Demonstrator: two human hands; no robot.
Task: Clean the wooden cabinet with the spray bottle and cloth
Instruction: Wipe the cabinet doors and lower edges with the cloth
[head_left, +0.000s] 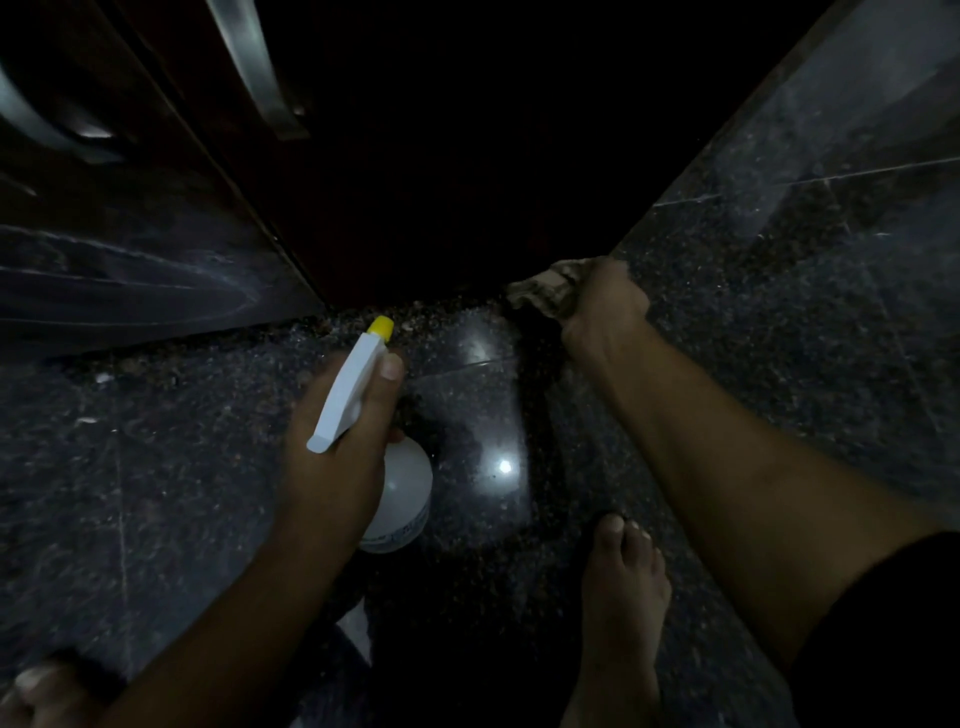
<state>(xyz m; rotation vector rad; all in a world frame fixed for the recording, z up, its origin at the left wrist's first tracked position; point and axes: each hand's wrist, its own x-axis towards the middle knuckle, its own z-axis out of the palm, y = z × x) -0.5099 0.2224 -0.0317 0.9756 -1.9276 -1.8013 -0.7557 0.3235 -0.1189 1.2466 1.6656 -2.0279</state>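
Fingers of my right hand (602, 299) bunch the cloth (545, 291) against the dark wooden cabinet's (415, 208) bottom corner while my left hand (337, 441) grips the spray bottle (374, 431) above the floor; best wiped firmly along the base edge.

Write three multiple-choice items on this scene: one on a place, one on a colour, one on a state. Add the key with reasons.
1. Where is the cloth?
A. at the cabinet's foot
B. beside the foot
C. over the bottle

2. What colour is the nozzle tip?
A. red
B. yellow
C. green

3. How is the bottle held?
A. lying loose on the floor
B. in the left hand, nozzle toward the cabinet
C. in the right hand

Key: A, the right hand presses it low on the cabinet; B, it shows yellow; B, the left hand wraps its neck.
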